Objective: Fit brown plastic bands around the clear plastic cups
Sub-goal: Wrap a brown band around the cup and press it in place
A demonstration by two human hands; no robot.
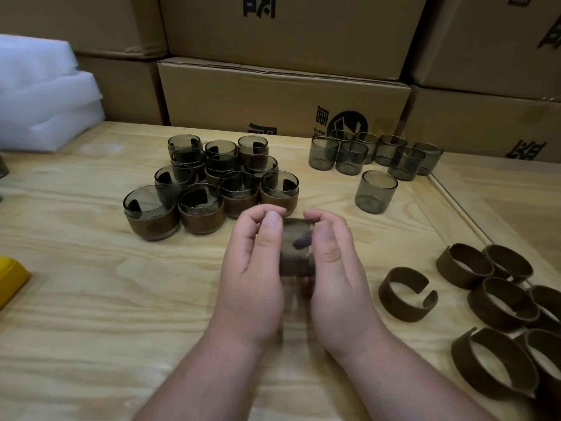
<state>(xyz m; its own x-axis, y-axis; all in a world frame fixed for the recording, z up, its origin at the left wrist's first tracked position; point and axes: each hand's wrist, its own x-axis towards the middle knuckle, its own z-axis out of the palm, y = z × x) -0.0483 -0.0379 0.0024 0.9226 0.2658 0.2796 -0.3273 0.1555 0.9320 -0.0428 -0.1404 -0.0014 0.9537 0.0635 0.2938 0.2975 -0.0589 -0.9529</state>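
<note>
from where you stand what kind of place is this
Probably a packing or assembly bench in a storeroom or small workshop. Stacked cardboard boxes line the back of the wooden table, and batches lie sorted on it: banded cups, bare cups and loose brown bands.

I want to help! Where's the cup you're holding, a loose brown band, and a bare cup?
held cup point(297, 253): head view, its banded side.
loose brown band point(406, 294): head view, its curved wall.
bare cup point(375, 191): head view, its side.
</note>
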